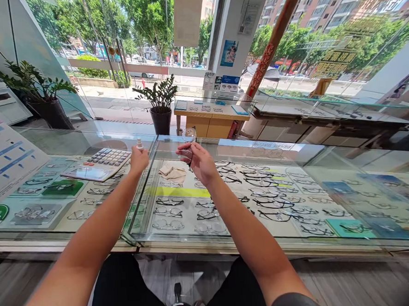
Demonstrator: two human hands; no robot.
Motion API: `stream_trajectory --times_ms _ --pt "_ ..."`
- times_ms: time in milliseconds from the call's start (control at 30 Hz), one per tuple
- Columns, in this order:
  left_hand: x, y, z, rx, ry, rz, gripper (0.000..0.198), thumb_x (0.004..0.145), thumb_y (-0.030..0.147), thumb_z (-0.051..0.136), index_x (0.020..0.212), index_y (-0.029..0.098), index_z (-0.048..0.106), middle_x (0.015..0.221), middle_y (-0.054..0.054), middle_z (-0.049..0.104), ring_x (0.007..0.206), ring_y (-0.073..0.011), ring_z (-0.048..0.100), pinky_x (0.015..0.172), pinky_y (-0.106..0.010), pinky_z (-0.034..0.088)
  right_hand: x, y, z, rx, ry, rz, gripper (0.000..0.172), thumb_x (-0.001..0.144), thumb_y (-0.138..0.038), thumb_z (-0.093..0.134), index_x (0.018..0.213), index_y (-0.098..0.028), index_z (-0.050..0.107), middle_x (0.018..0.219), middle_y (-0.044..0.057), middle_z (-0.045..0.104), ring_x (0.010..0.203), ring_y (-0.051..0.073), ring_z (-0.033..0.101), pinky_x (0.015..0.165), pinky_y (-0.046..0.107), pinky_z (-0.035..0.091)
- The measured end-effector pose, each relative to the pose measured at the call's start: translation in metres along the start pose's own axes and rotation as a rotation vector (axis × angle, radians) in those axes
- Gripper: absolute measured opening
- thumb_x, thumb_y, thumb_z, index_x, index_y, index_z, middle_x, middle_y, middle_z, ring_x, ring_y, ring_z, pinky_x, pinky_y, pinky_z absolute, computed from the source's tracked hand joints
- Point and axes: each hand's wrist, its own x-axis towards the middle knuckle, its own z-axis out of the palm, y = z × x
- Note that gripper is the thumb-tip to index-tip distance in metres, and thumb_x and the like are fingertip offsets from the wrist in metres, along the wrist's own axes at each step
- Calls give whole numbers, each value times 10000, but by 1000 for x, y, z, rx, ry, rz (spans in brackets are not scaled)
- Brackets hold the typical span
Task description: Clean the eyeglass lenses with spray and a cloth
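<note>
My left hand is wrapped round a small white spray bottle, whose nozzle sticks up above the fingers. To its right, my right hand pinches a pair of eyeglasses above the glass counter. The glasses are held on end, one lens above the fingers and the other partly behind them; droplets seem to speckle the lower lens. On the counter just below lies a crumpled beige cloth. A calculator rests left of my left hand.
Rows of eyeglasses lie inside the glass display counter. A printed sheet stands at the left. Beyond the counter are a potted plant and a low wooden display table, before large windows.
</note>
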Motion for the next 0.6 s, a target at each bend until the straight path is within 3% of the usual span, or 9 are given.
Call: stream_trajectory --times_ms 133,467,600 --pt "1 0 -4 58 89 -116 336 898 246 678 1187 228 506 1154 -178 717 1250 -418 670 1142 -585 467 1 1 -1 -8 10 16 264 1002 -511 735 1009 -248 732 1187 70 814 1118 226 795 831 303 615" --pt "-7 8 -9 92 74 -135 364 968 229 644 1304 176 514 1268 -248 737 1211 -417 717 1078 -550 511 0 -1 -2 -7 23 28 247 1031 -488 705 1012 -245 745 1203 67 813 1143 219 784 861 300 614" --pt "-8 14 -9 58 69 -76 521 1001 254 622 1456 150 389 1500 -309 609 1355 -424 668 1189 -585 463 1 -1 -2 -7 26 31 253 1026 -497 705 1017 -246 734 1206 66 807 1143 218 784 867 302 608"
